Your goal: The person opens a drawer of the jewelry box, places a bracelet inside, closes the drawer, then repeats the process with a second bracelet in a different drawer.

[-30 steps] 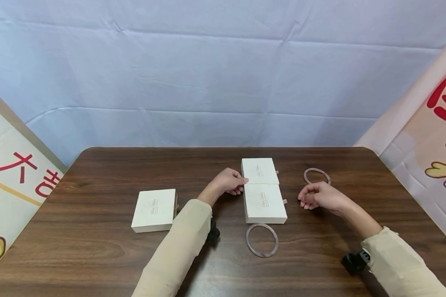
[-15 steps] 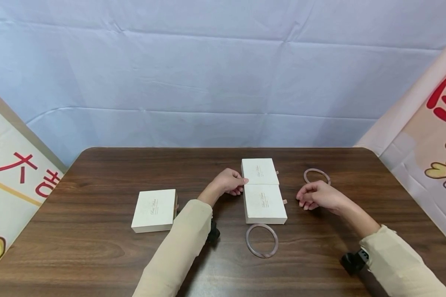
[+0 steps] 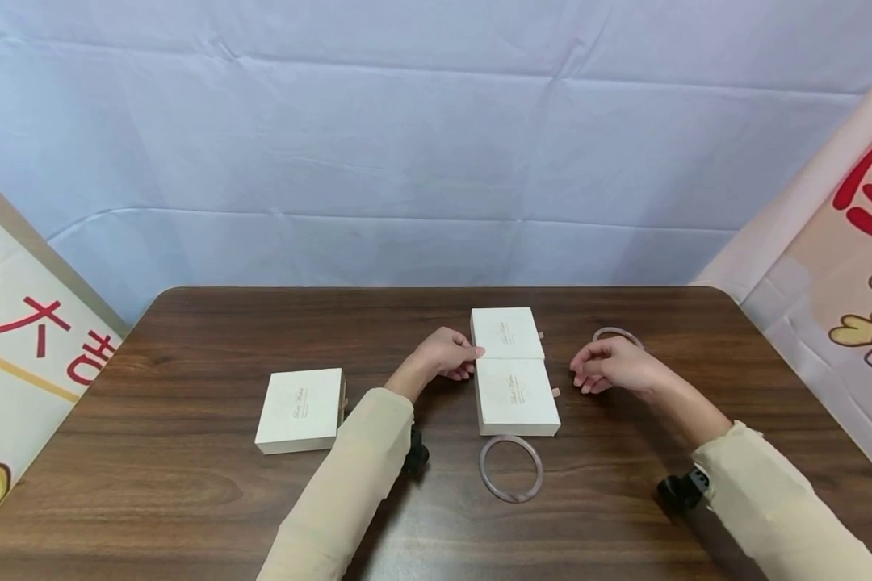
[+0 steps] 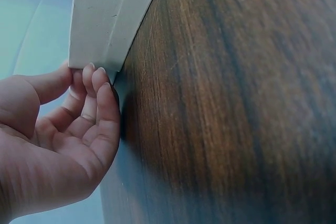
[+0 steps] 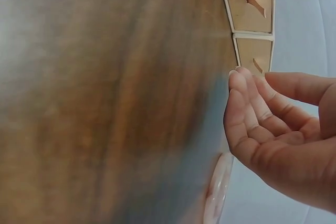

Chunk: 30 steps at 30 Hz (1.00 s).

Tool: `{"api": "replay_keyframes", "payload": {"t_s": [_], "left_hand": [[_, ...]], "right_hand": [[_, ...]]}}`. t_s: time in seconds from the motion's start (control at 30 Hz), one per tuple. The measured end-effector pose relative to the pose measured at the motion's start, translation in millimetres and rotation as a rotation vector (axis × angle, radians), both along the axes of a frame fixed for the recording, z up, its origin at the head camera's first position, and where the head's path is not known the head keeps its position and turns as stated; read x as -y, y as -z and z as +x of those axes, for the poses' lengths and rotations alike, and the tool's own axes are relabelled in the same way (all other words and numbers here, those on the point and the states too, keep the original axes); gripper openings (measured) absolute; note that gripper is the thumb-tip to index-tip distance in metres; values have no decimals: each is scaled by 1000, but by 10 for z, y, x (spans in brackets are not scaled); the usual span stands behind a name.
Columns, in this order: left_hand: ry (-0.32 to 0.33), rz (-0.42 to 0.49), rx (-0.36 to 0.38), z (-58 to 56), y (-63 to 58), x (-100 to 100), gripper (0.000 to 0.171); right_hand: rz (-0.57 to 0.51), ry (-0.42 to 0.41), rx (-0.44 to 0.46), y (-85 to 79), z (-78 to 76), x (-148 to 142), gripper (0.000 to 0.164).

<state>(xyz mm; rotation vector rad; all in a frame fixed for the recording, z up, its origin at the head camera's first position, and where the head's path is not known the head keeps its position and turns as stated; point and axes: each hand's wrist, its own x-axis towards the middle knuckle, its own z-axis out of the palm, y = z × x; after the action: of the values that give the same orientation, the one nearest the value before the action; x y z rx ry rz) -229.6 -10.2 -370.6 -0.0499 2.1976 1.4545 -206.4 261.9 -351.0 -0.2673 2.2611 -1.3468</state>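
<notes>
Boxes of white colour, the near box (image 3: 517, 395) and the far box (image 3: 507, 332), lie flat on the tabletop (image 3: 153, 492); the far box is directly behind the near box, and their edges are touching. On each lid there is small golden script. From the right side of the near box sticks out a ribbon tab (image 3: 555, 392), and the far box has a similar one.

At the left side of the near box, close to its joint with the far box, the left hand (image 3: 445, 353) touches with thumb and bent fingers, resting there without closing around anything. To the right of the near box, apart from it, hovers the right hand (image 3: 610, 365); its fingers are loosely curved and free, grasping nothing.

Just in front of the near box lies a purplish-grey bangle (image 3: 487, 476); I cannot tell if they touch. A second bangle (image 3: 619, 330) lies to the right of the near box and further back, partly hidden by the right hand. Well to the left of the near box is a third white box (image 3: 299, 410), beside the left sleeve (image 3: 349, 484). Behind everything hangs a pale blue cloth (image 3: 407, 145), and at far left and far right of the near box are printed banners (image 3: 807, 315).
</notes>
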Motion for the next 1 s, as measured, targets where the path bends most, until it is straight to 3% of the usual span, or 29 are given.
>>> {"api": "replay_keyframes", "payload": {"t_s": [0.67,1.0], "left_hand": [[8,9,-11,-3,-19,16,24],[9,0,-16,-5,-10,14,24]], "right_hand": [[18,50,-38,-122,-294,225,25],[12,84,-61,-91,-419,302,24]]}}
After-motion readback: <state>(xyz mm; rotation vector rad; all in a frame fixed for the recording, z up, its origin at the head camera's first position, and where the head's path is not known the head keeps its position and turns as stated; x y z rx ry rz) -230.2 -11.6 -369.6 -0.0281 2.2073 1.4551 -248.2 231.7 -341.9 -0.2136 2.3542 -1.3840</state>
